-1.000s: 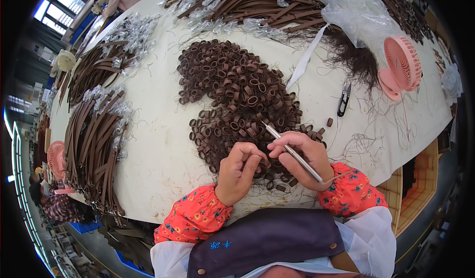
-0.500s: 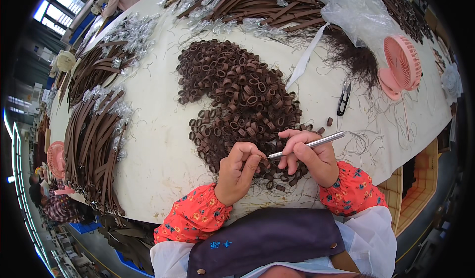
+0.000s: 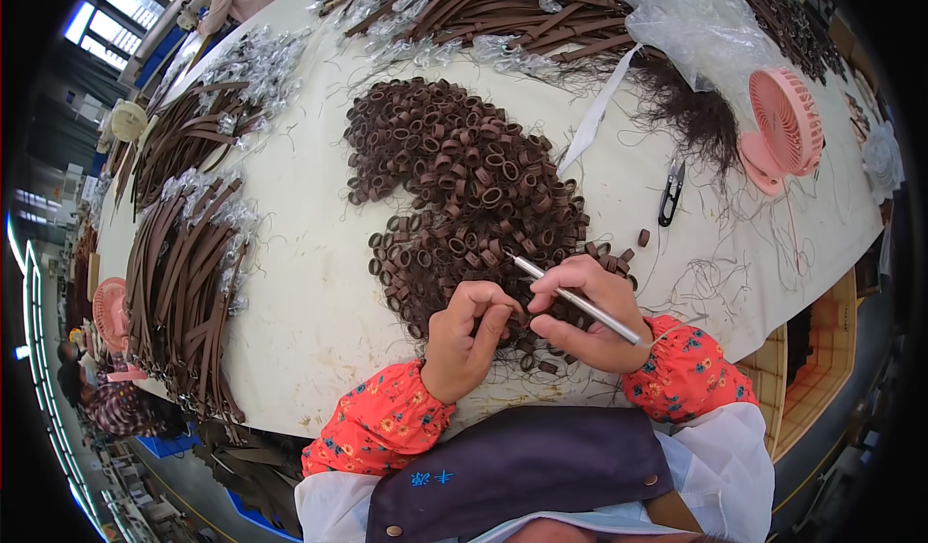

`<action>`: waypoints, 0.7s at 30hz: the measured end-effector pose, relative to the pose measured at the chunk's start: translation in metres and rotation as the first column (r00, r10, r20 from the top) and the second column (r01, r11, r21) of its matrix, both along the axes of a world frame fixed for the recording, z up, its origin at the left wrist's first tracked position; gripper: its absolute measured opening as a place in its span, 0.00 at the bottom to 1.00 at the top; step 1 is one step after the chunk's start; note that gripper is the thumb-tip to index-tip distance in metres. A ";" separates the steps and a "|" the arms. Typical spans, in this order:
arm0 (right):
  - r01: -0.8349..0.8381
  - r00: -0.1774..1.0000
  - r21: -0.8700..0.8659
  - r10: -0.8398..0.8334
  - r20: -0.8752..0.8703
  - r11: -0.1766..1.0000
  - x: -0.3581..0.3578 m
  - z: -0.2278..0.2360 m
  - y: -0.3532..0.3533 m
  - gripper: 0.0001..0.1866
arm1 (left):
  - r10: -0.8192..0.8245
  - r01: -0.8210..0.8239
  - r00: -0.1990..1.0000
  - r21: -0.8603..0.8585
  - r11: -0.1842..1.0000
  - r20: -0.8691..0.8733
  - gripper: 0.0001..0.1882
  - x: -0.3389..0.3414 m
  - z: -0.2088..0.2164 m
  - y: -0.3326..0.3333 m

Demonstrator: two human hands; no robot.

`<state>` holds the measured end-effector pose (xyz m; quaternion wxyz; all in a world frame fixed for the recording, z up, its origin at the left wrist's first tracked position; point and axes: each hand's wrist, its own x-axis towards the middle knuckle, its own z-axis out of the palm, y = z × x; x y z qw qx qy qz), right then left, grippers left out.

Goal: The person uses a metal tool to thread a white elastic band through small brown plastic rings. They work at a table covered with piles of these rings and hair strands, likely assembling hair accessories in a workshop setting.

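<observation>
My cloth-covered bench (image 3: 319,292) carries a heap of small brown leather loops (image 3: 464,185) just ahead of me. My left hand (image 3: 469,340) pinches one loop at the heap's near edge; my right hand (image 3: 580,316) grips a slim silver pen (image 3: 577,300).

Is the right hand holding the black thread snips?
No, the right hand grips a thin silver pen-like tool; the black snips lie untouched near the pink fan.

White-covered table (image 3: 309,282) under brown loops (image 3: 464,185), strap bundles (image 3: 188,272), pink fan (image 3: 785,122), snips (image 3: 671,193).
</observation>
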<state>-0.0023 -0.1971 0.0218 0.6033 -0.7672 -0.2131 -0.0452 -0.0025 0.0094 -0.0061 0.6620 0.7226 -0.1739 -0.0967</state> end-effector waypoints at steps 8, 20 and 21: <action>0.070 0.987 -0.100 -0.055 0.150 0.993 -0.002 -0.005 0.008 0.21 | 0.052 -0.047 0.998 -0.099 0.994 0.043 0.05 -0.002 -0.004 -0.005; 0.218 0.976 0.118 -0.215 -0.043 0.969 -0.006 -0.009 0.005 0.20 | 0.009 -0.008 0.999 -0.033 0.999 0.051 0.14 0.000 0.016 -0.004; 0.218 0.976 0.137 -0.214 -0.044 0.966 -0.006 -0.010 0.006 0.20 | 0.010 -0.019 0.999 -0.168 0.986 -0.051 0.16 -0.001 0.015 -0.005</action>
